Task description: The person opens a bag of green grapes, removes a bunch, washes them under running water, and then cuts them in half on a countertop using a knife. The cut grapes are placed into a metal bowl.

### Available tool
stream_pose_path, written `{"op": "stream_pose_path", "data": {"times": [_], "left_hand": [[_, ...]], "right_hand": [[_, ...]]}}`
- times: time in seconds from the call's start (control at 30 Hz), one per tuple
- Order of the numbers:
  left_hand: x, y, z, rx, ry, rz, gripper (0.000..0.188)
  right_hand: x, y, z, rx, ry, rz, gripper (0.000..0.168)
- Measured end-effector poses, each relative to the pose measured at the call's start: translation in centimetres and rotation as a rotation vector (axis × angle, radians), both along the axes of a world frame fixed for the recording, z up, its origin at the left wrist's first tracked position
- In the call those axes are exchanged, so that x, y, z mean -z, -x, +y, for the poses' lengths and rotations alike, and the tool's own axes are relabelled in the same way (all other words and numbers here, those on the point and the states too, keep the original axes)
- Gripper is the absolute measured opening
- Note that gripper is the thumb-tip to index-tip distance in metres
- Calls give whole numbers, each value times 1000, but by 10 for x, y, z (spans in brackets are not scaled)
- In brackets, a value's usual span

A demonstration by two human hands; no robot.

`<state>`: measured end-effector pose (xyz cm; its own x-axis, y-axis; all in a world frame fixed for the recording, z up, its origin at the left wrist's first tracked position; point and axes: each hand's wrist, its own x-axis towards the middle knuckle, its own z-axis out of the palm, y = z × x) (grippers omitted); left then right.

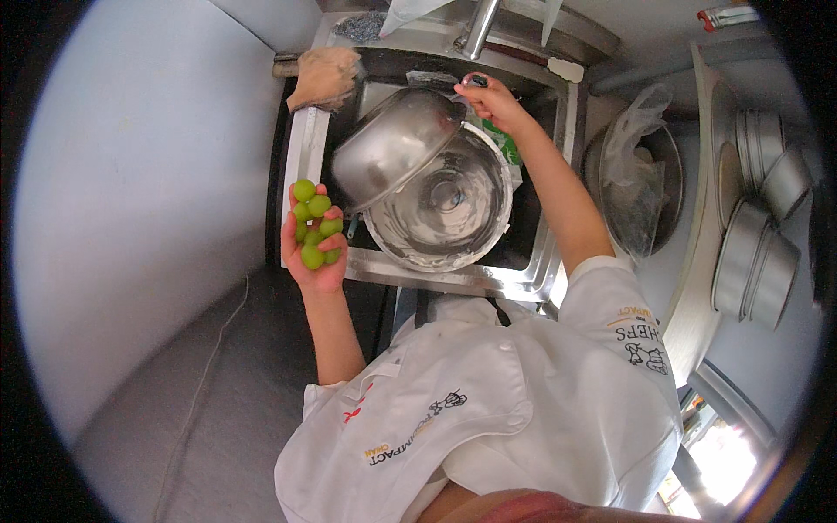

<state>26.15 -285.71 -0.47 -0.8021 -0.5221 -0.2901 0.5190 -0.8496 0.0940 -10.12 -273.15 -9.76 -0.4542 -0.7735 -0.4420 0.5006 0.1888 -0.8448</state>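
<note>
Green grapes (313, 225), several of them, rest in the palm of my left hand (317, 261), whose fingers curl around them. The hand is over the left rim of a steel sink (431, 278). My right hand (490, 104) is at the back of the sink by the upper edge of a tilted steel bowl (395, 147). A small dark object (479, 81) shows at its fingers; whether they grip it or the bowl's edge is unclear. The tilted bowl leans over a second steel bowl (448, 206), smeared inside with a whitish residue.
A faucet (482, 29) rises behind the sink. Steel wool (359, 27) and a spatula with a white blade (565, 68) lie along the back. A brown cloth-like piece (325, 78) hangs at the left corner. Metal pans (752, 261) and a plastic bag (631, 176) are at right.
</note>
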Motion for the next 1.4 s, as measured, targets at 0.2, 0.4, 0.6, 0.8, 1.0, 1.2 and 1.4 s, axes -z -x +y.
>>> {"op": "stream_pose_path", "data": {"times": [0.2, 0.4, 0.6, 0.8, 1.0, 1.2, 1.4], "left_hand": [[7, 6, 8, 27, -12, -13, 40], [9, 2, 11, 7, -62, -83, 42], [12, 0, 8, 9, -48, -83, 42], [13, 8, 6, 17, -41, -60, 42], [12, 12, 6, 32, -35, -52, 42], [13, 17, 5, 31, -28, -69, 42], [12, 20, 5, 30, -28, -94, 43]], "right_hand": [[9, 5, -21, 87, -115, 36, 29], [23, 20, -21, 77, 48, -433, 38], [17, 13, -21, 102, 72, -411, 26], [23, 11, -20, 132, 65, -159, 16], [18, 10, -25, 214, 52, -254, 26], [22, 16, -26, 136, 249, -481, 24], [13, 8, -28, 255, 173, -298, 27]]}}
